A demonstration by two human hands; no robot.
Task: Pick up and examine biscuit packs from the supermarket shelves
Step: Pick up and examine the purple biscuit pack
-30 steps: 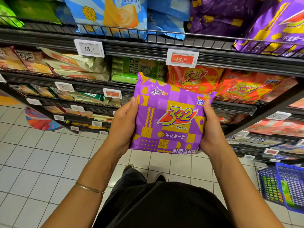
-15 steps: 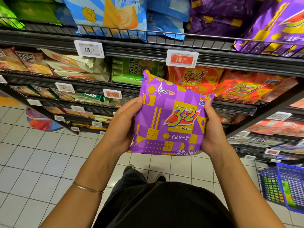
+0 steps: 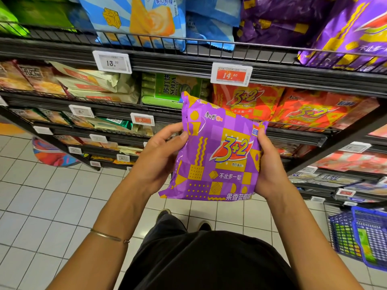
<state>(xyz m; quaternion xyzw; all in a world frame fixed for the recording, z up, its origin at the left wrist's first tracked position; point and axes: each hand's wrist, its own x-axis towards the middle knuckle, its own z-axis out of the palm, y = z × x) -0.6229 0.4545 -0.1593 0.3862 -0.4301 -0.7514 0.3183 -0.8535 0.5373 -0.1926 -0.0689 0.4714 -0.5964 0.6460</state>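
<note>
Purple biscuit pack (image 3: pixel 217 155) between left hand (image 3: pixel 158 162) and right hand (image 3: pixel 270 170), back unseen.

We look down on a shopper in a black top (image 3: pixel 209 262) and dark trousers (image 3: pixel 165 225), with the rounded toes of two dark shoes (image 3: pixel 164 212) showing beyond them. The arms are bare as far as we can see, and a thin gold-coloured bracelet (image 3: pixel 106 236) with a small clasp circles the left forearm (image 3: pixel 111 216).
</note>
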